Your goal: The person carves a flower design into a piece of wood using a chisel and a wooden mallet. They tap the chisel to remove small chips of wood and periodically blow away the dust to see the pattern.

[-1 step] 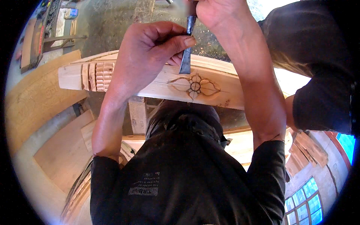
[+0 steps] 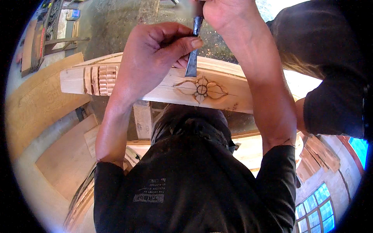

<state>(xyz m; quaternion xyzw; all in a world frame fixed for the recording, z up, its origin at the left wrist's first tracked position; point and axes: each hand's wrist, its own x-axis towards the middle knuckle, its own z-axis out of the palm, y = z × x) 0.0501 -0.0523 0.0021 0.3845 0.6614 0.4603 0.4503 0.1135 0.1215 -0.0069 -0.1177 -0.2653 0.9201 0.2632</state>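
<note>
A: Holds what with the left hand (image 2: 149, 58)?

B: Pinches a flat steel chisel (image 2: 192, 64) low on the metal, thumb (image 2: 188, 46) pressed on one side, fingers (image 2: 181, 62) curled behind, with no gap left.

A: And with the right hand (image 2: 229, 15)?

B: Reaches to the upper edge of view, right beside the chisel's brown handle (image 2: 198, 9). Cannot tell how far closed, or whether gripping it: too cut off and blurred.

A: Points the chisel where?

B: Downward, slightly tilted, broad edge just beyond the carved flower (image 2: 201, 90) on the pale wooden board (image 2: 239, 91). Cannot tell whether touching the wood.

A: Lies where, that board?

B: Crosswise, just beyond the dark-clothed lap (image 2: 190, 120), with scalloped ridges (image 2: 107, 79) near its left end.

A: And farther out?

B: At right, dark clothing (image 2: 322, 42) of another person; at left, a broad tan panel (image 2: 42, 105); at lower right, loose boards (image 2: 320, 155) and a paned window (image 2: 318, 209).
</note>
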